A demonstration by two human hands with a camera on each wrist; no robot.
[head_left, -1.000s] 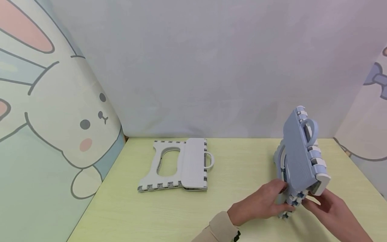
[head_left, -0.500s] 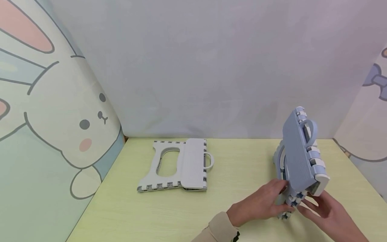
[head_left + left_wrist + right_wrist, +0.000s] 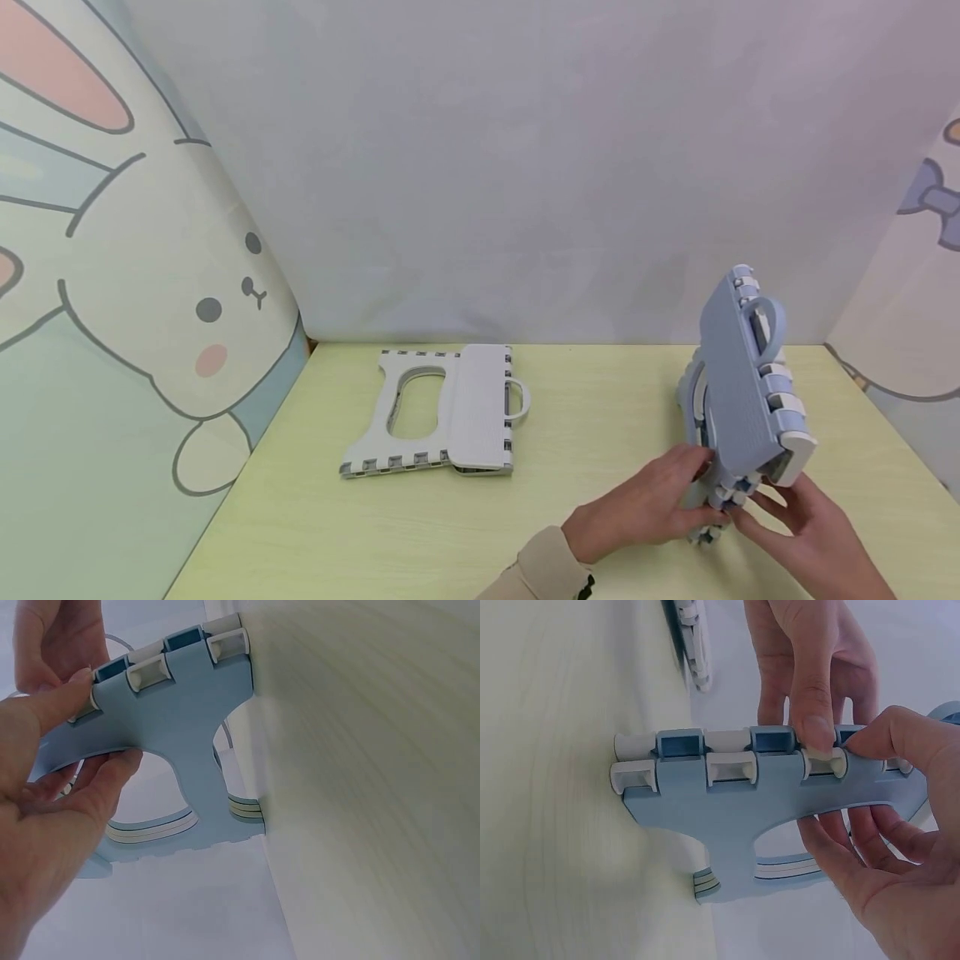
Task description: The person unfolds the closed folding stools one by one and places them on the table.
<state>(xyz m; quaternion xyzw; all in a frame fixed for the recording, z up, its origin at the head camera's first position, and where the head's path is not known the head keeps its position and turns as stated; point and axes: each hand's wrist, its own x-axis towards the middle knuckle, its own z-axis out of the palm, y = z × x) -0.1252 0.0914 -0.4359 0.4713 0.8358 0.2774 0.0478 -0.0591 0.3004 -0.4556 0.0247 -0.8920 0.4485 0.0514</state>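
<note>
A light-blue folding step stool [image 3: 738,375] with white hinge pieces stands upright on its legs' edge at the right of the table, folded, its carry handle facing right. My left hand [image 3: 645,508] grips the near edge of its leg panel, thumb on the hinge edge and fingers through the oval cutout, as the left wrist view shows. From the other side my right hand [image 3: 813,533] pinches the same hinged edge. In the right wrist view its thumb lies on the hinge row beside the left thumb, and its fingers [image 3: 885,832] reach in through the cutout.
A white folding step stool [image 3: 480,408], folded, lies flat at the left middle of the light yellow table [image 3: 360,533]. A pale back wall [image 3: 525,167] rises behind the table's far edge, and a side wall with a cartoon rabbit [image 3: 172,292] stands at left.
My right hand has shifted slightly left, its thumb moving in to the hinged edge. The left hand and both stools keep almost the same positions.
</note>
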